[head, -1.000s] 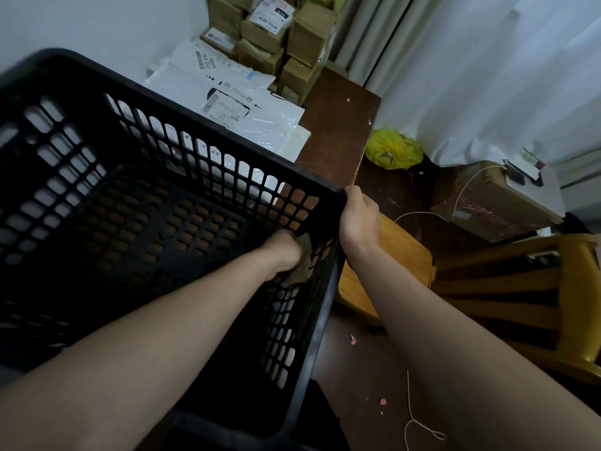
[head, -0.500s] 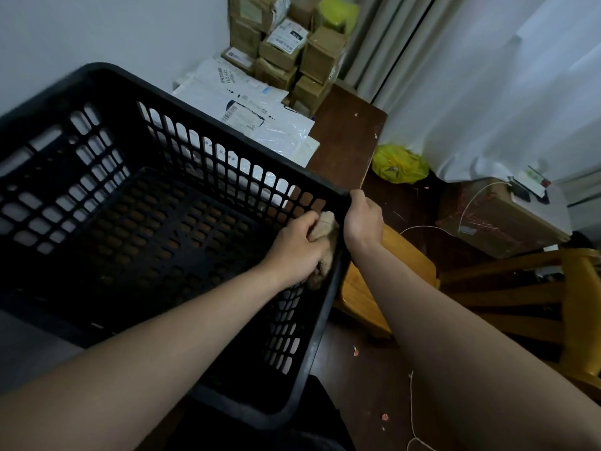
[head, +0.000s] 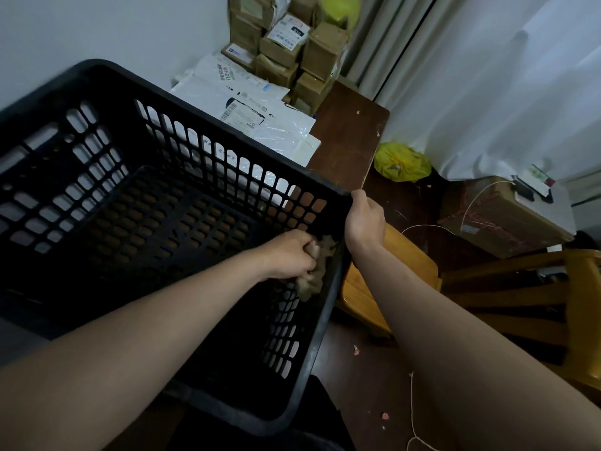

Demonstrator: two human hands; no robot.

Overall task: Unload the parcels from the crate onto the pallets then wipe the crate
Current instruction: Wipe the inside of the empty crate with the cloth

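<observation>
A black plastic crate (head: 182, 102) with slotted walls fills the left of the view, with nothing but my hand and cloth inside. My left hand (head: 291, 255) reaches into it and grips a crumpled beige cloth (head: 317, 270), pressed against the inside of the right wall near the far right corner. My right hand (head: 364, 219) holds the rim at that corner from outside. White mailer bags (head: 260, 125) and stacked cardboard parcels (head: 292, 43) lie on a dark wooden board (head: 348, 135) beyond the crate.
A yellow bag (head: 401, 162) lies on the floor by the white curtain (head: 487, 76). A wooden stool (head: 390, 281) stands under my right arm, a wooden chair (head: 527, 304) at the right. A taped box (head: 500, 216) and loose string (head: 411, 408) are on the dark floor.
My left hand with the cloth moved up the right wall toward the corner, then down again a little. My view tilted, so the crate sits lower. My right hand kept its hold.
</observation>
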